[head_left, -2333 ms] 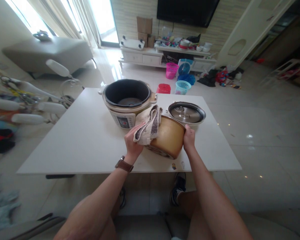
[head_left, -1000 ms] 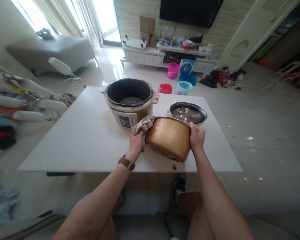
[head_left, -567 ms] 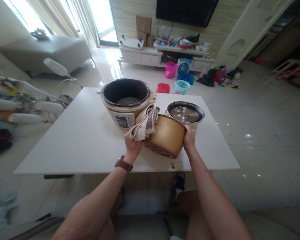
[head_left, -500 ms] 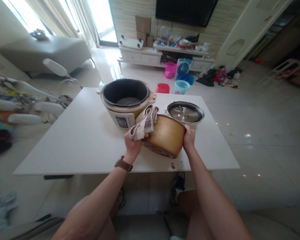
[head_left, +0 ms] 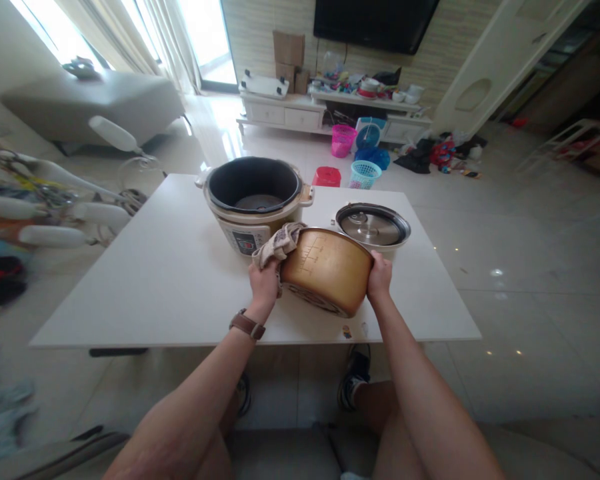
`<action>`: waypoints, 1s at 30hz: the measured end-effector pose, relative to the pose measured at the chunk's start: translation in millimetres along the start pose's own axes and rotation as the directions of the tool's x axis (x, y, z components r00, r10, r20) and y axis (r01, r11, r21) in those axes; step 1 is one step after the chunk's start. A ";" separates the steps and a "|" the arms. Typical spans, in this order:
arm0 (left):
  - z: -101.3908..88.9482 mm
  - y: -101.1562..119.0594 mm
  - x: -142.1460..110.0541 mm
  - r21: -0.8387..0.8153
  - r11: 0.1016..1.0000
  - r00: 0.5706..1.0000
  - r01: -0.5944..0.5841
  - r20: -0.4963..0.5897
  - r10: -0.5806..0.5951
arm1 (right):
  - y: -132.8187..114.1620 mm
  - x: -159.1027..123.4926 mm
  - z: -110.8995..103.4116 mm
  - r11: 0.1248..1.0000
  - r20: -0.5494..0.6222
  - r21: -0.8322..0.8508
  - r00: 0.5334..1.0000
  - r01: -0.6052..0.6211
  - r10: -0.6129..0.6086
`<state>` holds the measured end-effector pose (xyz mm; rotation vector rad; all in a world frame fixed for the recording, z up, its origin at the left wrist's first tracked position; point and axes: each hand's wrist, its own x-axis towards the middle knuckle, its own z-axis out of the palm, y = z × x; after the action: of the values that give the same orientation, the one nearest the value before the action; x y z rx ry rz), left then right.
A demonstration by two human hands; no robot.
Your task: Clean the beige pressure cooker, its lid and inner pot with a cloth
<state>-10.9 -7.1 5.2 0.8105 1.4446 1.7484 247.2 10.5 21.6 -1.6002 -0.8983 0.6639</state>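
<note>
A golden inner pot (head_left: 327, 270) is tilted on its side on the white table (head_left: 170, 273), its base turned toward me. My right hand (head_left: 379, 275) grips its right rim. My left hand (head_left: 263, 281) is closed on a beige and grey cloth (head_left: 279, 244), pressed against the pot's left side. Just behind stands the open electric cooker (head_left: 253, 200) with a dark, hollow inside. The cooker's steel lid (head_left: 373, 227) lies upside down on the table to the right.
A white rack with clutter (head_left: 55, 207) stands left of the table. On the floor beyond are a red box (head_left: 327, 177), a teal basket (head_left: 365, 175) and a pink basket (head_left: 343, 140). A white TV cabinet (head_left: 285, 113) lines the far wall.
My left hand has slid the cloth from the top of the pot down to its left side. The pot's measuring marks now show. My right hand keeps its hold.
</note>
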 end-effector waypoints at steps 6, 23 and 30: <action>0.7 -13.9 2.4 -0.180 0.908 0.917 0.377 -0.069 -0.394 | 7.5 6.1 -2.3 1.000 0.003 -0.012 1.000 -0.009 0.009; 1.4 9.0 -10.3 0.036 0.991 0.988 -0.128 0.092 0.124 | -17.1 8.6 -19.6 0.988 0.012 -0.006 0.988 0.155 -0.155; -3.0 15.7 -24.1 0.134 0.912 0.905 -0.389 0.238 0.351 | -6.9 6.5 -13.7 0.995 0.055 -0.022 0.994 0.093 -0.092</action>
<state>-2.3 -30.7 19.5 1.4026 1.3812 1.7530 260.4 9.0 31.5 -1.5590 -1.0178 0.6360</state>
